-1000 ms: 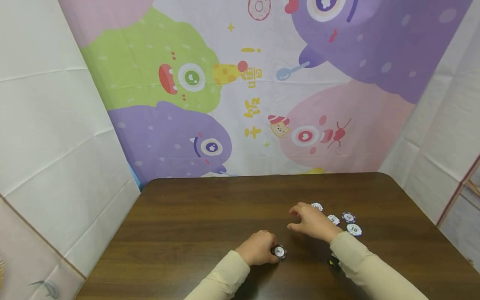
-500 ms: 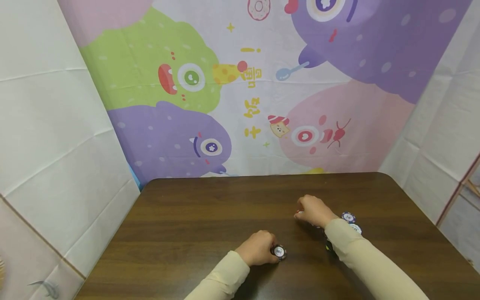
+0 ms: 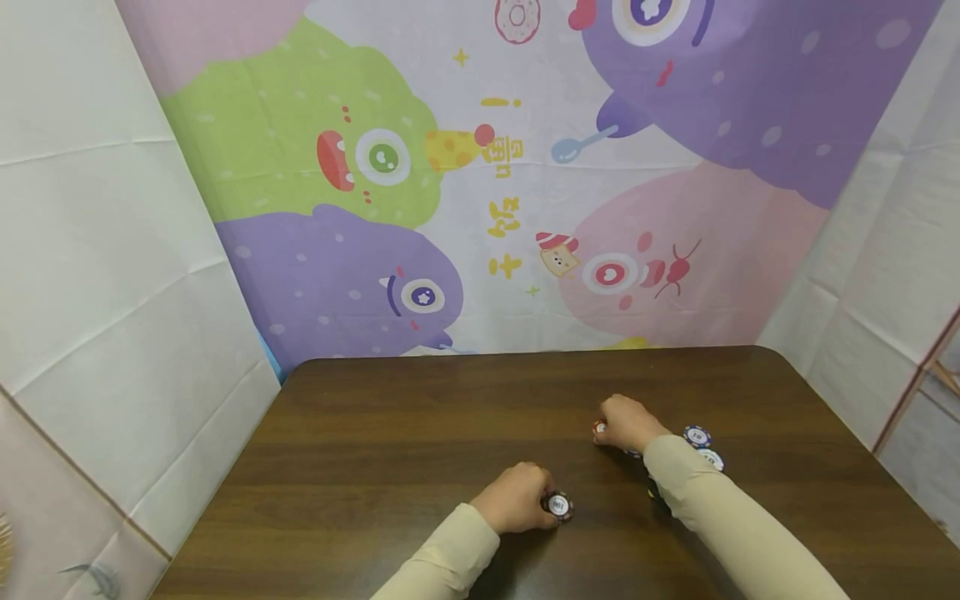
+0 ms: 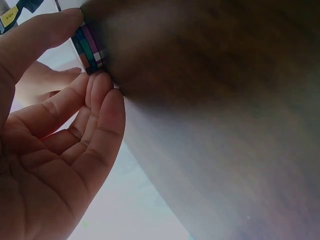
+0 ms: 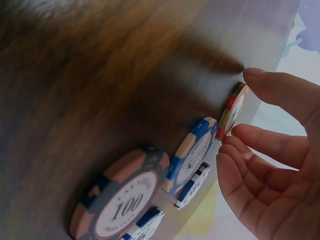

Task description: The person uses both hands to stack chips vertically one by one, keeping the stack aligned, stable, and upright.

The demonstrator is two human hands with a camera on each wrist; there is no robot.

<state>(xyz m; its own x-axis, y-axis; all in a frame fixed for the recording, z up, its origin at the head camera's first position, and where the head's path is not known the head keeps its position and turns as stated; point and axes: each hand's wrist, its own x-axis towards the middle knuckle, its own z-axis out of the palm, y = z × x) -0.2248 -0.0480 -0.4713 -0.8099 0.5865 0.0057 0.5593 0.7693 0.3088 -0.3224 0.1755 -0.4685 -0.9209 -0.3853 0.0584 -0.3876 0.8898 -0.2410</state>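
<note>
The left hand [image 3: 516,498] grips a small chip stack [image 3: 558,505] on the tabletop [image 3: 390,433]; the right hand [image 3: 626,422] pinches a red-edged chip [image 5: 232,111] (other chips [image 5: 192,154] lie just beside).

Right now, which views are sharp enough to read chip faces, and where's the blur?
Head view: even light, wide-angle bend at the edges, chip stack small. Left wrist: table soft, stack edge clearer. Right wrist: 100 chip readable, far tabletop blurred, red chip edge-on.
</note>
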